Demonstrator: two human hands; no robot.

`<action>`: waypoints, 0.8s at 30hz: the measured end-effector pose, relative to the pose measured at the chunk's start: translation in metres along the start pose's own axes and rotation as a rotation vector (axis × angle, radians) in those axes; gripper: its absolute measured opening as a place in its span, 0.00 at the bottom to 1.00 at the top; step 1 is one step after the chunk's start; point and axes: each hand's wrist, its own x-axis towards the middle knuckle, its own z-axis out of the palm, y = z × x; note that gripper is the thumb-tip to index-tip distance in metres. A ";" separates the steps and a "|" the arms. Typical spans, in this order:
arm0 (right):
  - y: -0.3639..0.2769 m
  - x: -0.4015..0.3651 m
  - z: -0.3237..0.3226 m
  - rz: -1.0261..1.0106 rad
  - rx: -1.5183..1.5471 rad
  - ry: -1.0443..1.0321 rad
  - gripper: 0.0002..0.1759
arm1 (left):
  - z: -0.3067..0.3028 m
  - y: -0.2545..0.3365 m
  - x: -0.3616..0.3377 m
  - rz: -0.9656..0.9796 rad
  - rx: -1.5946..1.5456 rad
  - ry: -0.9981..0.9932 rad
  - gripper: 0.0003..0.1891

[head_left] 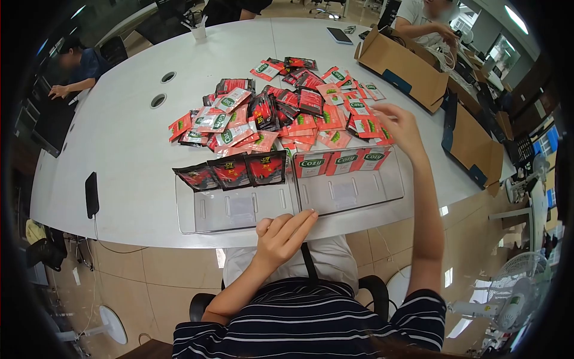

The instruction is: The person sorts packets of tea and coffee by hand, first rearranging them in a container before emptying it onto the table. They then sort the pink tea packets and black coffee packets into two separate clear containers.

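My left hand (282, 238) has its fingers stretched out. Its fingertips rest at the front edge where two clear plastic trays meet. In the left tray (218, 222), black-and-red sachets (232, 172) stand in a row along the back. The right tray (371, 190) has red-and-white Cozy sachets (346, 161) upright against its back wall. Beyond the trays lies a mixed heap of loose sachets (299, 122). My right hand (399, 128) is at the heap's right side, thumb and fingers apart, its fingertips right by red Cozy sachets (368, 127).
A phone (91, 195) on a cable lies left on the white table (131, 179). Another phone (339, 36) and a cup (199, 30) are at the back. Opened cardboard boxes (406, 69) line the right side. Other people are at left and far right.
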 end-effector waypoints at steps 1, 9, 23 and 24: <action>0.002 0.017 0.003 -0.102 -0.118 -0.109 0.26 | 0.000 0.000 0.000 0.000 -0.001 0.000 0.20; 0.035 0.123 0.049 -0.192 -0.279 -0.653 0.65 | -0.004 0.002 0.000 -0.030 0.002 -0.037 0.14; 0.020 0.129 0.062 -0.384 -0.554 -0.449 0.48 | -0.002 0.000 -0.002 -0.009 -0.013 -0.025 0.20; 0.017 0.126 0.063 -0.405 -0.535 -0.466 0.46 | -0.002 -0.001 -0.002 0.001 -0.012 -0.019 0.22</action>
